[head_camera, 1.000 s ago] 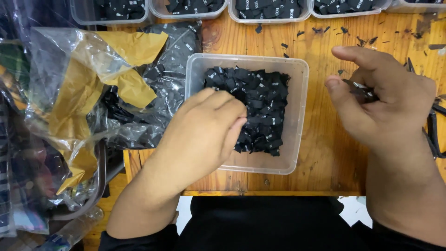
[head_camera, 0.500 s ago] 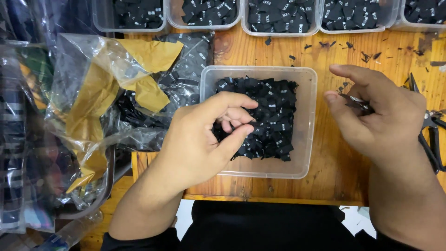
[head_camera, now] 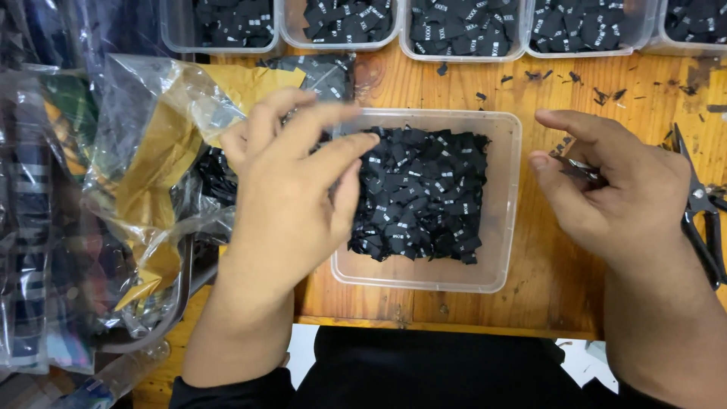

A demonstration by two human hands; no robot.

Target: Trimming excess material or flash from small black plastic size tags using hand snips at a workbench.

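A clear plastic tub [head_camera: 506, 227] in the middle of the wooden table holds a heap of small black fabric labels [head_camera: 424, 193]. My left hand [head_camera: 291, 189] hovers over the tub's left edge, blurred, fingers stretched out and apart, with nothing visible in them. My right hand [head_camera: 613, 189] rests just right of the tub, thumb and fingers pinched on a small thin metal tool [head_camera: 579, 168] whose tip points toward the tub.
Several clear tubs of black labels [head_camera: 462, 26] line the far edge. Crumpled clear bags with yellow paper and more black labels [head_camera: 151, 167] pile up at the left. Black-handled snips [head_camera: 700, 216] lie at the right. Black scraps [head_camera: 560, 76] dot the wood.
My left hand has lifted out of the label heap and moved left, its fingers unfolding from a pinch. The right hand has barely shifted. The view has tilted so the far tubs show more.
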